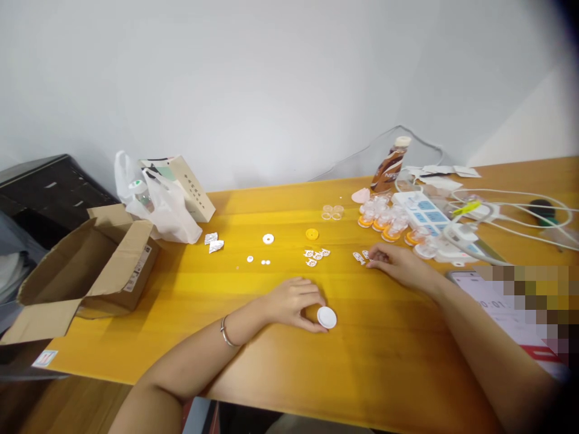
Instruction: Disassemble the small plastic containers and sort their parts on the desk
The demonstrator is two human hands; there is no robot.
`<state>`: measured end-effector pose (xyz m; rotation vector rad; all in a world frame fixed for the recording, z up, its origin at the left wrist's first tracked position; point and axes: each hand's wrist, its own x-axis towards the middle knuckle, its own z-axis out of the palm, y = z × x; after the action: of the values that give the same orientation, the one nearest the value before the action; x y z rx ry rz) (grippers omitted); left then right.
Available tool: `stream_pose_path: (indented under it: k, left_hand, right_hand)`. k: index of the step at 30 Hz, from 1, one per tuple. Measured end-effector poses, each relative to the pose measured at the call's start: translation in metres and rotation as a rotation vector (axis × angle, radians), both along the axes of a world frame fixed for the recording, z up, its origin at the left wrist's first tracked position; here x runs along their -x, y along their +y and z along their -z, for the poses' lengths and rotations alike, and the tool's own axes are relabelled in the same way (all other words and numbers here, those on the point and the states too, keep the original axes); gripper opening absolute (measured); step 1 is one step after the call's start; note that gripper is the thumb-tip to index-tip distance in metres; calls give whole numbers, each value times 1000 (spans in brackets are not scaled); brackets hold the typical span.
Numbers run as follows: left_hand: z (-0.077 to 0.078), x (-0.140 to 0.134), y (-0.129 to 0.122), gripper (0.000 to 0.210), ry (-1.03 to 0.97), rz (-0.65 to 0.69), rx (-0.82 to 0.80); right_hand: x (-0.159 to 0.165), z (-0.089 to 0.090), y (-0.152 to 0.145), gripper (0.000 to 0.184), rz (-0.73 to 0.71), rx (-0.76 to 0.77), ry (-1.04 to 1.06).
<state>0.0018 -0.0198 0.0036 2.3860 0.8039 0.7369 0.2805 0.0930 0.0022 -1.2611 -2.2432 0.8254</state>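
Thumb and fingers of my left hand (298, 304) grip a round white plastic cup-like piece (326, 317) near the table's front, its round face turned up. My right hand (398, 265) rests to the right, its fingertips pinched on a small white plastic piece (366, 255) that they partly cover. Just left of those fingertips lies a similar white openwork piece (359, 258). Several white fan-shaped pieces (317, 256) lie farther left, with a yellow disc (312, 234) behind them. Beyond that sit several clear rings (332, 212).
On the right stand clear-and-orange assembled pieces (383, 224), a power strip (425, 214) with cables, a drink bottle (389, 164) and a phone (493, 307). At left are an open cardboard box (131, 259), a plastic bag (169, 211), foil packets (216, 245) and a white ring (268, 239).
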Motion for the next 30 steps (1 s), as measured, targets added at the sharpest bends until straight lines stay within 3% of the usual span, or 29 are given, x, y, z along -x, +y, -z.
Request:
stream_pose_path:
  k: [4, 8, 11, 16, 21, 30]
  left_hand:
    - [1, 1, 2, 35, 87, -30, -80]
    - [4, 2, 5, 37, 166, -142, -117]
    - [7, 3, 7, 35, 176, -230, -126]
    - [8, 3, 8, 32, 167, -262, -118]
    - [4, 3, 8, 31, 134, -268, -89]
    - [6, 2, 8, 31, 74, -292, -69]
  right_hand:
    - [1, -2, -1, 33, 27, -31, -13]
    - [11, -11, -13, 34, 99, -182, 71]
    - [32, -14, -31, 34, -33, -224, 157]
    - [71, -1, -58, 37, -386, -100, 100]
    - [81, 10, -61, 32, -408, -51, 109]
    - [83, 14, -63, 17, -367, -94, 149]
